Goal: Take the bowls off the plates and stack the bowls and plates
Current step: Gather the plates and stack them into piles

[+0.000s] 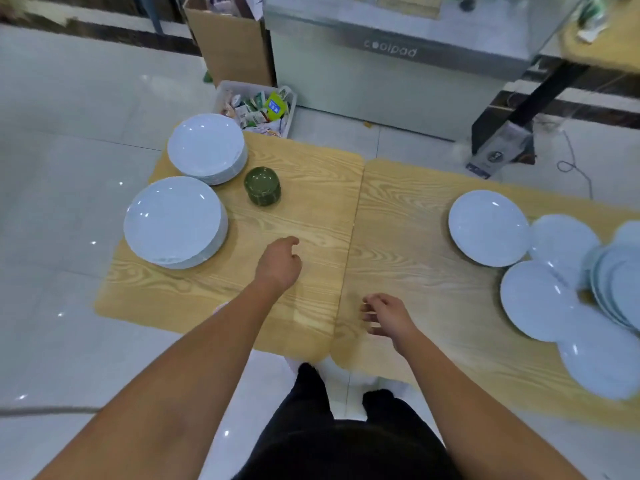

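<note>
Two stacks of white plates stand on the left wooden table: a near stack (173,221) and a far stack (206,147). A stack of green bowls (262,186) sits just right of them. On the right table lie several loose white plates, the nearest to the middle (488,227), another (535,299) closer to me, and a tilted pile (613,289) at the right edge. My left hand (280,263) hovers over the left table below the bowls, fingers loosely curled, holding nothing. My right hand (386,315) hangs over the seam, fingers relaxed and empty.
The two wooden tables (311,209) meet along a seam in the middle. Behind them stand a white bin of packets (258,107), a cardboard box (232,43) and a grey display counter (398,64). A black table leg (526,105) is at the back right.
</note>
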